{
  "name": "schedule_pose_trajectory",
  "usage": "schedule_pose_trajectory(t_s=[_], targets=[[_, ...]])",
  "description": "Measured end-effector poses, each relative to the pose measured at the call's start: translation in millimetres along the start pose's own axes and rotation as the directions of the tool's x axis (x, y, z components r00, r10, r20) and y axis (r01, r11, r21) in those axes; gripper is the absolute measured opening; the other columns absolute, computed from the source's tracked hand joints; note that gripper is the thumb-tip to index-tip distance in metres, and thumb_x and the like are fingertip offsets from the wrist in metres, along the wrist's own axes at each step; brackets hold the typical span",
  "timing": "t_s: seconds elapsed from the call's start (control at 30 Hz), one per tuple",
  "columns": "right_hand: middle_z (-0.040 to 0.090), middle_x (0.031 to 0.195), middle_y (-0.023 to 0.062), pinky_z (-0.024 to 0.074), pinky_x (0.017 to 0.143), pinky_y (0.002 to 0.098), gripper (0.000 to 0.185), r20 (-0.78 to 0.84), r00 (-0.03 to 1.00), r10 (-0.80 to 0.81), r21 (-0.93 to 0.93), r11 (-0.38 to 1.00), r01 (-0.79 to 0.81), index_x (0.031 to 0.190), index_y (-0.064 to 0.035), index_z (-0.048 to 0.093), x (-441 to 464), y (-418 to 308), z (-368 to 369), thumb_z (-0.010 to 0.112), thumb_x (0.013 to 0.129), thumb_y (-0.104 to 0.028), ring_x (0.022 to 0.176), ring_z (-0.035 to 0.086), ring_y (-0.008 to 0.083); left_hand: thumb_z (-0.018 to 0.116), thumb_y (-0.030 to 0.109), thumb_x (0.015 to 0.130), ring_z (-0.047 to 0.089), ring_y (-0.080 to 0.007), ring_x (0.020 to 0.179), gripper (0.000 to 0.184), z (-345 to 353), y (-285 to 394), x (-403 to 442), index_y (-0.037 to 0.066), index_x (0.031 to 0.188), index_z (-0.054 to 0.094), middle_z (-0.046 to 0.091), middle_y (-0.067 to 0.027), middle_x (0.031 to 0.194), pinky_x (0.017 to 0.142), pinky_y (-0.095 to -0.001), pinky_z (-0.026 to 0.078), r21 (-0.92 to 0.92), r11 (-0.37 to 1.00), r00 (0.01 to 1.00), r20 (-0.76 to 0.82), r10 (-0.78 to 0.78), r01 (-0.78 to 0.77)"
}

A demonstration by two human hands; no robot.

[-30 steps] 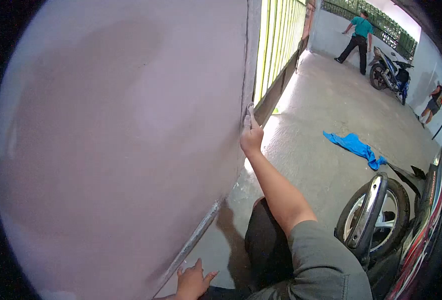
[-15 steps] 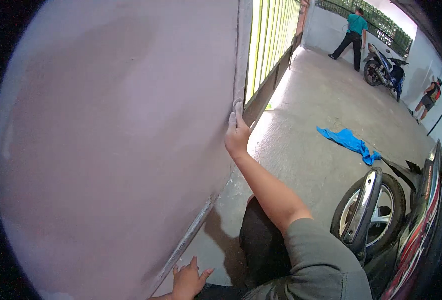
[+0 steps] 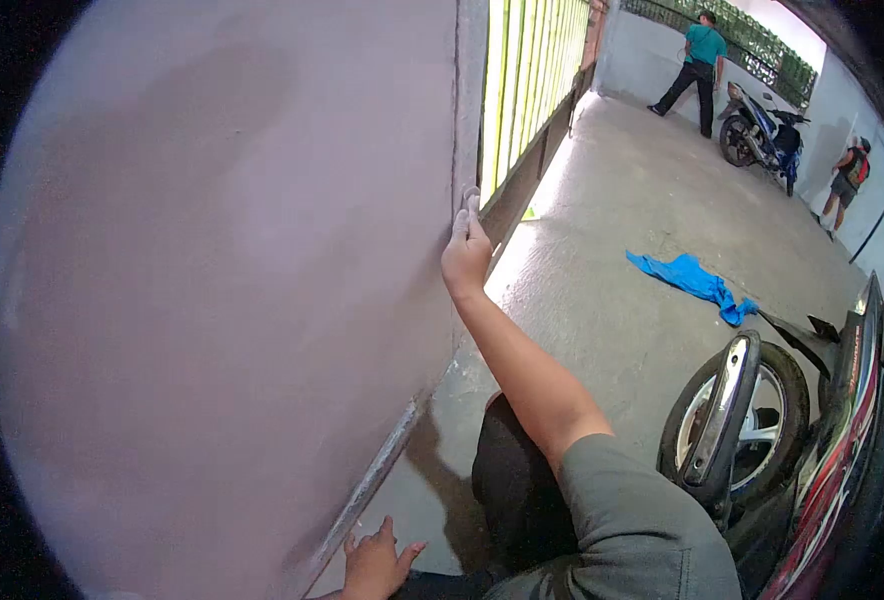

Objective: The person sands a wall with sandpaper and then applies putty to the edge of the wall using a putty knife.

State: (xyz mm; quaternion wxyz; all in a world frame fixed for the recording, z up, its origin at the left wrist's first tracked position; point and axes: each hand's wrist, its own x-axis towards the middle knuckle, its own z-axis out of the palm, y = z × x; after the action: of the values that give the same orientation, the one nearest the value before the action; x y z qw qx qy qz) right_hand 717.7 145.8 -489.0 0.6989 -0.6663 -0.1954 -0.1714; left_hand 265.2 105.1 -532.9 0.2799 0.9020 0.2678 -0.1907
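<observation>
My right hand [image 3: 468, 255] reaches out to the vertical edge of a pale, smooth wall [image 3: 232, 250]. Its fingers are pressed together against that edge and look coated in whitish dust. A small greyish rounded thing shows at the fingertips, too small to name. Low in the view, my left hand [image 3: 374, 562] has its fingers spread and holds nothing. It is beside the foot of the wall, near the greyish strip [image 3: 377, 480] along the base.
A barred gate [image 3: 527, 90] adjoins the wall edge. Close on my right stands a motorcycle with its wheel [image 3: 787, 400] showing. A blue cloth [image 3: 689, 277] lies on the floor [image 3: 582, 300]. Farther off are another motorcycle [image 3: 762, 140] and two people [image 3: 705, 45] near the far walls.
The view has shifted slightly. My right hand stays at the wall edge, perhaps a touch higher. My left hand keeps its spread fingers. The distant person at right has shifted posture a little.
</observation>
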Motion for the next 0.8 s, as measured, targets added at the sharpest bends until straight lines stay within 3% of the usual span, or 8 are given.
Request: schedule_pose_trajectory(t_s=[0.23, 0.37, 0.43, 0.47, 0.53, 0.63, 0.73, 0.8], targets=[[0.041, 0.152, 0.0204, 0.0324, 0.115, 0.0345, 0.048, 0.040, 0.994, -0.103, -0.074, 0.992, 0.106, 0.147, 0.0008, 0.041, -14.7, 1.6, -3.4, 0.040, 0.106, -0.024, 0.141, 0.040, 0.0332, 0.058, 0.052, 0.094, 0.065, -0.0402, 0.107, 0.076, 3.4, -2.5, 2.6, -0.005, 0.142, 0.044, 0.068, -0.0256, 0.114, 0.099, -0.0518, 0.045, 0.032, 0.998, 0.998, 0.010, -0.056, 0.056], [0.046, 0.148, 0.0200, 0.0389, 0.111, 0.0360, 0.048, 0.070, 0.997, 0.044, -0.103, 0.994, -0.037, 0.148, -0.0026, 0.041, -12.3, -5.0, -9.7, 0.039, 0.107, -0.027, 0.135, 0.048, 0.0339, 0.056, 0.058, 0.093, 0.063, -0.0361, 0.114, 0.082, 3.6, -0.6, 4.8, -0.005, 0.144, 0.042, 0.069, -0.0173, 0.115, 0.103, -0.0592, 0.037, 0.013, 0.998, 0.996, 0.057, -0.062, 0.061], [0.048, 0.146, 0.0203, 0.0403, 0.109, 0.0374, 0.048, 0.068, 0.992, -0.104, -0.110, 0.988, 0.111, 0.147, -0.0034, 0.042, -18.4, 1.1, -8.8, 0.039, 0.107, -0.029, 0.132, 0.050, 0.0364, 0.056, 0.058, 0.093, 0.063, -0.0364, 0.114, 0.082, 4.7, 0.5, 6.4, -0.004, 0.144, 0.042, 0.070, -0.0170, 0.115, 0.102, -0.0583, 0.039, 0.080, 0.995, 0.994, 0.089, -0.066, 0.059], [0.048, 0.146, 0.0203, 0.0403, 0.109, 0.0374, 0.048, 0.071, 0.992, -0.106, -0.109, 0.988, 0.113, 0.147, -0.0034, 0.042, -13.0, -1.9, -8.7, 0.039, 0.107, -0.029, 0.132, 0.050, 0.0364, 0.056, 0.058, 0.093, 0.063, -0.0364, 0.114, 0.082, 4.6, -0.9, 7.2, -0.004, 0.144, 0.042, 0.070, -0.0170, 0.115, 0.102, -0.0583, 0.039, 0.077, 0.995, 0.994, 0.087, -0.066, 0.060], [0.049, 0.145, 0.0198, 0.0401, 0.109, 0.0366, 0.048, 0.044, 0.995, 0.088, -0.062, 0.994, -0.085, 0.146, -0.0029, 0.044, 0.5, -12.8, -11.3, 0.040, 0.106, -0.030, 0.132, 0.050, 0.0373, 0.057, 0.058, 0.092, 0.064, -0.0372, 0.112, 0.082, 5.7, -4.0, 8.2, -0.004, 0.144, 0.043, 0.070, -0.0176, 0.114, 0.102, -0.0576, 0.039, -0.016, 0.997, 0.993, 0.098, -0.067, 0.069], [0.051, 0.143, 0.0201, 0.0404, 0.109, 0.0363, 0.048, 0.118, 0.992, 0.041, -0.244, 0.970, -0.011, 0.145, -0.0026, 0.046, -33.0, -18.6, -21.0, 0.040, 0.106, -0.030, 0.132, 0.050, 0.0374, 0.058, 0.058, 0.092, 0.065, -0.0378, 0.109, 0.082, 10.6, -7.6, 9.5, -0.004, 0.143, 0.043, 0.070, -0.0184, 0.112, 0.103, -0.0568, 0.039, 0.080, 0.996, 0.998, 0.055, -0.039, 0.035], [0.050, 0.144, 0.0202, 0.0399, 0.110, 0.0375, 0.049, 0.036, 0.999, -0.022, -0.099, 0.995, 0.026, 0.146, -0.0027, 0.044, -11.3, -4.8, -8.7, 0.039, 0.106, -0.030, 0.132, 0.049, 0.0376, 0.049, 0.062, 0.095, 0.065, -0.0378, 0.106, 0.086, 9.8, -9.1, 7.6, -0.008, 0.144, 0.039, 0.068, -0.0254, 0.109, 0.107, -0.0569, 0.033, 0.072, 0.997, 0.998, 0.067, -0.022, 0.017], [0.051, 0.143, 0.0202, 0.0401, 0.109, 0.0375, 0.049, 0.044, 0.999, -0.020, -0.121, 0.992, 0.026, 0.146, -0.0026, 0.045, -12.9, -1.9, -11.7, 0.039, 0.106, -0.031, 0.132, 0.050, 0.0379, 0.049, 0.062, 0.095, 0.065, -0.0378, 0.106, 0.087, 12.0, -8.7, 8.2, -0.008, 0.144, 0.039, 0.068, -0.0251, 0.109, 0.107, -0.0566, 0.033, 0.055, 0.998, 0.997, 0.076, -0.011, 0.007]])
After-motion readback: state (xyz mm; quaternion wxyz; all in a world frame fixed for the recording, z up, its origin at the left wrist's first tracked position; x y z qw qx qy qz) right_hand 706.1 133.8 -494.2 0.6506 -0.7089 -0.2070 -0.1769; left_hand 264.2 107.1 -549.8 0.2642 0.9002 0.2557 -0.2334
